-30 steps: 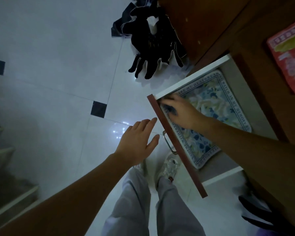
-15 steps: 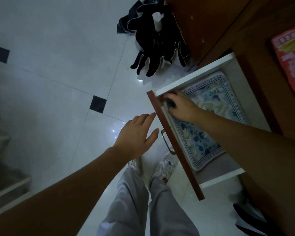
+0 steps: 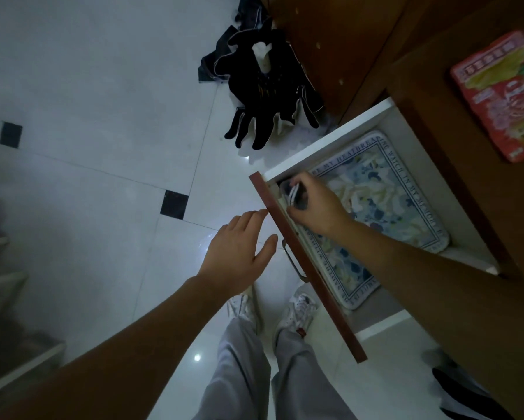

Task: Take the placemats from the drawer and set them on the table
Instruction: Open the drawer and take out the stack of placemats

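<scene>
1. At the far left lay white tiled floor (image 3: 88, 116) with small black inset squares. A dark heap of cloth (image 3: 263, 95) sat on the floor further back, against the wooden cabinet.
2. The left hand (image 3: 239, 253) hovered over the floor just outside the drawer front. Its fingers were straight and spread, and it held nothing. Whether its fingertips touched the wood could not be told.
3. The drawer (image 3: 310, 268) stood pulled out, its reddish front panel running diagonally, with a metal handle (image 3: 294, 263) on the outer face just beside the left hand.
4. The right hand (image 3: 315, 207) reached inside the drawer, directly behind the front panel. Its fingers curled around the near left corner of the placemats (image 3: 385, 192), pinching the layered edges up off the stack.
5. The placemats, blue and cream with a lettered border, lay flat and filled most of the drawer. Their long axis appeared to run alongside the front panel. The right hand was the nearer one and already had hold of them. The left hand was separated from them only by the panel.
6. Judged from this, the lift called for raising the stack straight up. White drawer walls hemmed in the sides, and only the space above was open.
7. At the right, a wooden tabletop (image 3: 436, 86) overhung the drawer's back edge and carried a red packet (image 3: 503, 95). The far edge of the placemats lay close to that overhang and might catch on it.
</scene>
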